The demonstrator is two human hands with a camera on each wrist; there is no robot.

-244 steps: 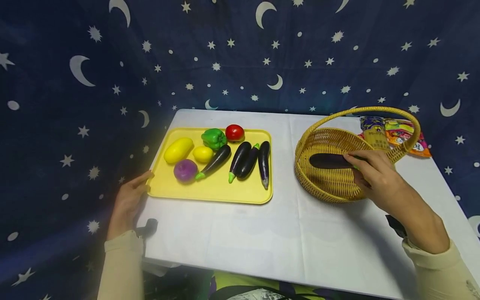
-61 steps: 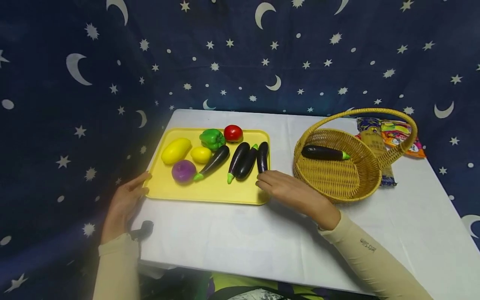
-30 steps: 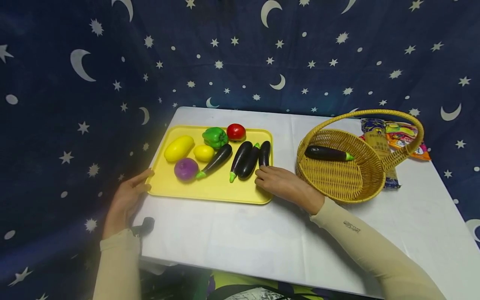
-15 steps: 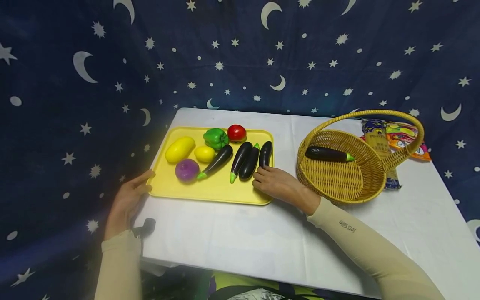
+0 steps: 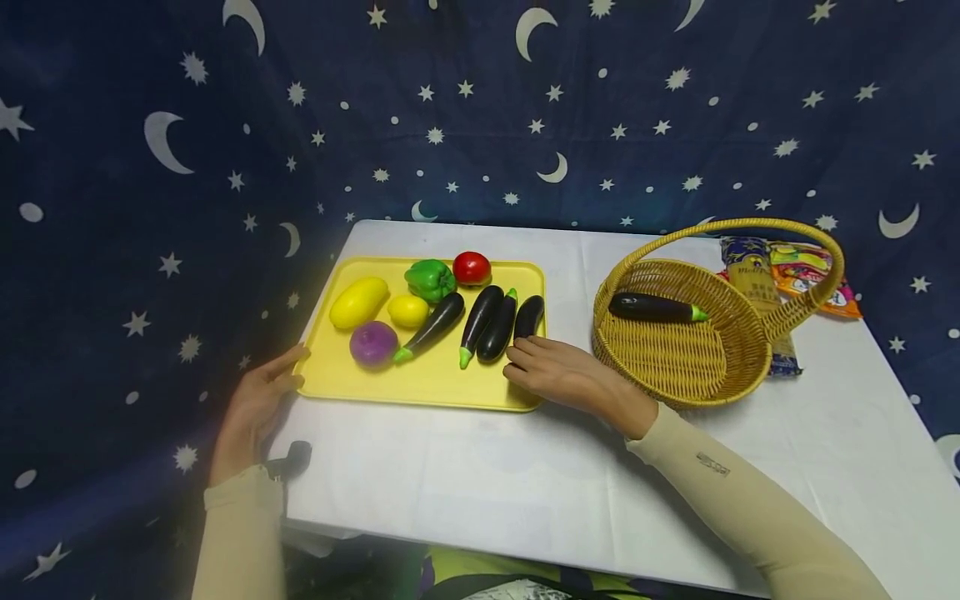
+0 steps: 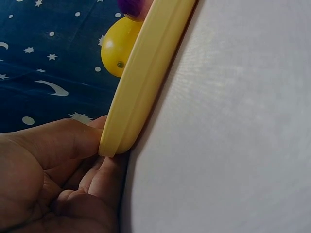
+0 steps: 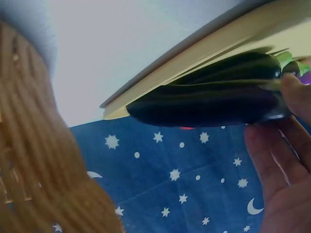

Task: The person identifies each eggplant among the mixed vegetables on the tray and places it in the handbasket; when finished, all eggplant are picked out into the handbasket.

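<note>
My right hand [image 5: 562, 373] pinches an eggplant [image 5: 528, 315] by its near end, at the right side of the yellow tray [image 5: 405, 385]. In the right wrist view that eggplant [image 7: 204, 104] is raised along the tray's rim, thumb on one side and fingers on the other. At the tray's left edge, my left hand [image 5: 253, 408] grips the rim; the left wrist view shows thumb and fingers around the corner. Two eggplants [image 5: 478, 323] lie side by side left of my right hand. Another eggplant [image 5: 433, 327] lies slanted near the tray's middle.
Also on the tray are a mango-like yellow fruit [image 5: 358, 303], a lemon [image 5: 408, 312], a purple onion-like ball [image 5: 373, 344], a green pepper [image 5: 431, 281] and a tomato [image 5: 472, 268]. A wicker basket [image 5: 667, 367] holds one eggplant [image 5: 652, 307]. Snack packets [image 5: 813, 275] lie behind it.
Since the oldest frame, my right hand has put an eggplant in the basket and returned to the tray. Just now the rightmost eggplant has shifted toward me in its grip. My left hand stays put.
</note>
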